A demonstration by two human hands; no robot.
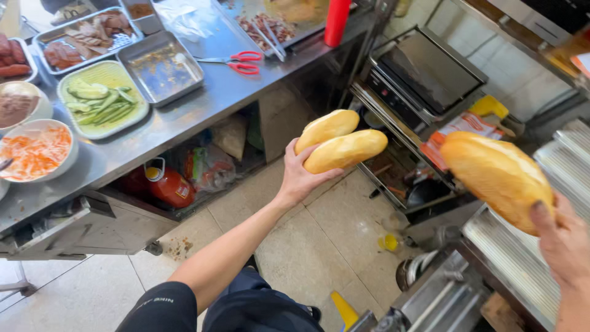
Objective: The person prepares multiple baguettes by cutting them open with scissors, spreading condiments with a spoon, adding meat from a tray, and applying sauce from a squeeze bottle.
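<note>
The left hand held two bread rolls tight, lying sideways; the right hand gripped one big roll, nearer the metal tray below.

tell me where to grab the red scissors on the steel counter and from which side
Grip the red scissors by the two red handle loops, which point toward the red bottle end of the steel counter. They lie flat and closed, with the blades pointing at the empty metal tray, so coming from above on the handle side looks best, keeping fingers off the blades.
</note>
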